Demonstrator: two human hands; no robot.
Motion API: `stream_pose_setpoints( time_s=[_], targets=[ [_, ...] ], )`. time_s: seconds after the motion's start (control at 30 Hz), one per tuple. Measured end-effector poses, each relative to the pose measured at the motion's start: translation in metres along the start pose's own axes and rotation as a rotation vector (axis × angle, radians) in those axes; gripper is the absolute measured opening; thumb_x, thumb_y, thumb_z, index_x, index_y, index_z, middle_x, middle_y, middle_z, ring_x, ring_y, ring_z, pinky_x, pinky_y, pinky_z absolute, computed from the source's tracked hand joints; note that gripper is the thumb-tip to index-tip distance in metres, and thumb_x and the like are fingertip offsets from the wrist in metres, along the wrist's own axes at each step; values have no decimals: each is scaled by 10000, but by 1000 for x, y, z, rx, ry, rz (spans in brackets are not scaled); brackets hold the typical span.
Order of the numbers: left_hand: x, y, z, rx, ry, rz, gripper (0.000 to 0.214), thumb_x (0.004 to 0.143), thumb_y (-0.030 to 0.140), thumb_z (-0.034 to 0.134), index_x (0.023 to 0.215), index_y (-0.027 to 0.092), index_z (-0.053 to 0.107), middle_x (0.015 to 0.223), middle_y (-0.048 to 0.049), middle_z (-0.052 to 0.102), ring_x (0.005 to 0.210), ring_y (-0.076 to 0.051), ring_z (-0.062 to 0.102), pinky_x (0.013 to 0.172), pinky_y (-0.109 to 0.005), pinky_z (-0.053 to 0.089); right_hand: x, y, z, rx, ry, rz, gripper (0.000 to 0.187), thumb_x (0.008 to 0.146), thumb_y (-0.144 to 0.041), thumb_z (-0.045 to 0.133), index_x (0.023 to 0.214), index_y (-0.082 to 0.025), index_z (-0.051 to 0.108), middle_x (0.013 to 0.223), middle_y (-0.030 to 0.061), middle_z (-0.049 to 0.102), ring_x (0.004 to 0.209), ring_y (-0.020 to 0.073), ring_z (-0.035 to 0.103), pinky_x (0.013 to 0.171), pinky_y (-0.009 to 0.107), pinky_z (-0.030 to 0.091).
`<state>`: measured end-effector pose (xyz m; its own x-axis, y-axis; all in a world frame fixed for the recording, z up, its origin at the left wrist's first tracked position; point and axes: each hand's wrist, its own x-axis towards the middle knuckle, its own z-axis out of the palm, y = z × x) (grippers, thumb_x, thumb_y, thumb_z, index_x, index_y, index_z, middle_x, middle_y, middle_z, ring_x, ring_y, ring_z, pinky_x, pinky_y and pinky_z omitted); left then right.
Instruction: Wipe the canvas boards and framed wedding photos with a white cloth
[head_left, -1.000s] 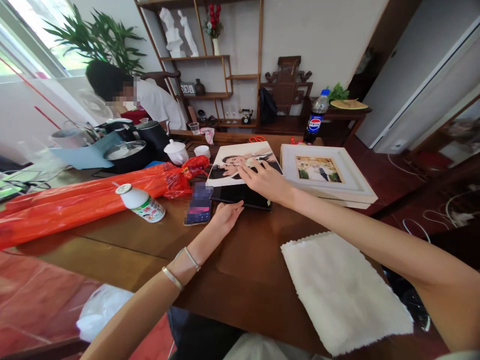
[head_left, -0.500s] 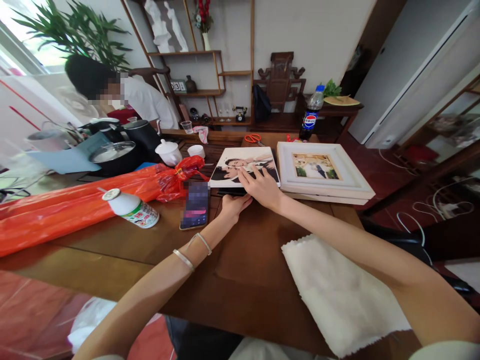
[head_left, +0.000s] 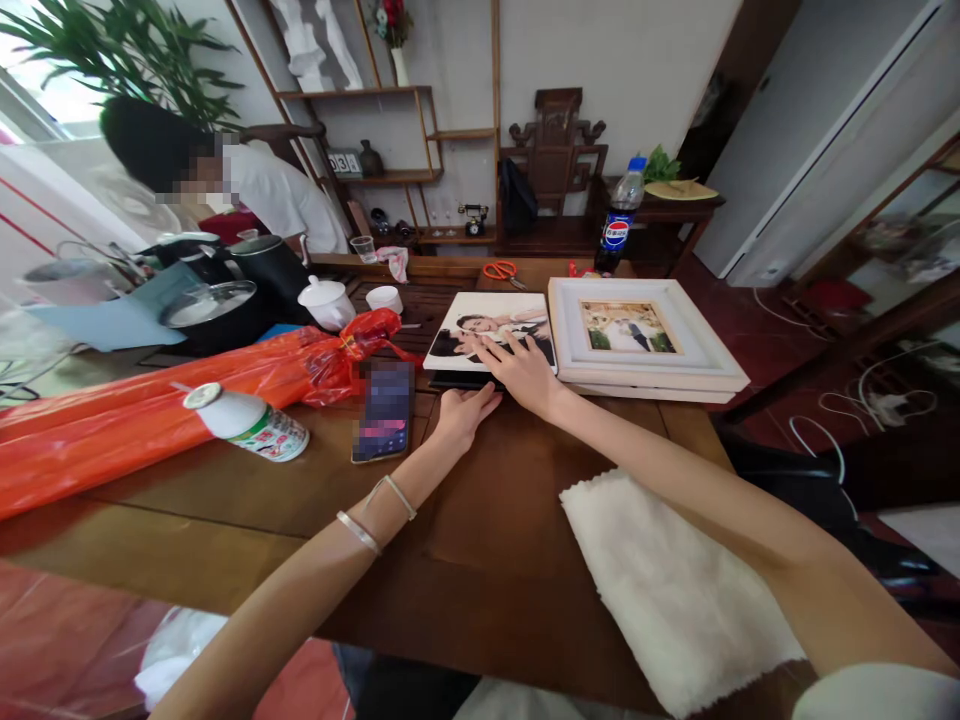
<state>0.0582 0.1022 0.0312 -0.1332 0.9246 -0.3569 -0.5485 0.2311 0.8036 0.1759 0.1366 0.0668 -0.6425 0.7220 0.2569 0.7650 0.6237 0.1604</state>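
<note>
My right hand (head_left: 519,370) lies flat and open on a photo print (head_left: 491,323) that rests on a black board (head_left: 457,380) at the middle of the wooden table (head_left: 480,560). My left hand (head_left: 463,414) sits just below it, fingers extended against the board's near edge. A white picture frame (head_left: 641,345) holding a photo lies right beside the print. A phone (head_left: 383,424) lies face up to the left of my left hand.
A white cloth (head_left: 667,590) lies at the table's near right. A white bottle (head_left: 247,424) and a long orange plastic bundle (head_left: 172,400) lie at the left. Pots, a teapot (head_left: 326,303), scissors (head_left: 499,270) and a cola bottle (head_left: 616,228) stand farther back. A person sits at the far left.
The print now covers more of the black board than a second ago. Both hands stay at the print's near edge, and the view has drifted slightly.
</note>
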Motion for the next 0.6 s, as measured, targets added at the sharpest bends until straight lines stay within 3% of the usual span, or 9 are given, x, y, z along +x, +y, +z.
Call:
stream_pose_setpoints(
  time_s=[0.23, 0.37, 0.5, 0.6],
  targets=[
    [-2, 2, -2, -38, -41, -12, 138, 764, -36, 656, 851, 71, 655, 808, -67, 711, 888, -176, 688, 1008, -409, 499, -6, -2, -13, 108, -199, -22, 731, 776, 35, 390, 1488, -89, 287, 1555, 156, 285, 1411, 435, 239, 1040, 690, 307],
    [-5, 4, -5, -48, -91, -12, 244, 718, -58, 675, 923, 75, 670, 915, -85, 728, 919, -182, 690, 1031, -405, 479, -11, 5, -22, 204, -297, -43, 787, 731, 59, 387, 1494, -95, 273, 1563, 150, 265, 1432, 422, 187, 1056, 667, 308],
    [-5, 5, -9, -45, -164, -28, 276, 709, -17, 713, 964, 84, 680, 974, -94, 728, 927, -183, 692, 1017, -386, 493, -13, 8, -23, 265, -294, -64, 796, 732, 77, 388, 1495, -122, 276, 1556, 138, 290, 1443, 374, 190, 1081, 608, 322],
    [-6, 5, -8, -56, -126, -33, 225, 777, 50, 703, 990, 117, 682, 1016, -76, 721, 929, -168, 693, 1023, -393, 493, -17, 11, -29, 289, -241, -58, 726, 798, 39, 419, 1489, -145, 295, 1553, 129, 302, 1444, 348, 212, 1101, 592, 307]
  ],
)
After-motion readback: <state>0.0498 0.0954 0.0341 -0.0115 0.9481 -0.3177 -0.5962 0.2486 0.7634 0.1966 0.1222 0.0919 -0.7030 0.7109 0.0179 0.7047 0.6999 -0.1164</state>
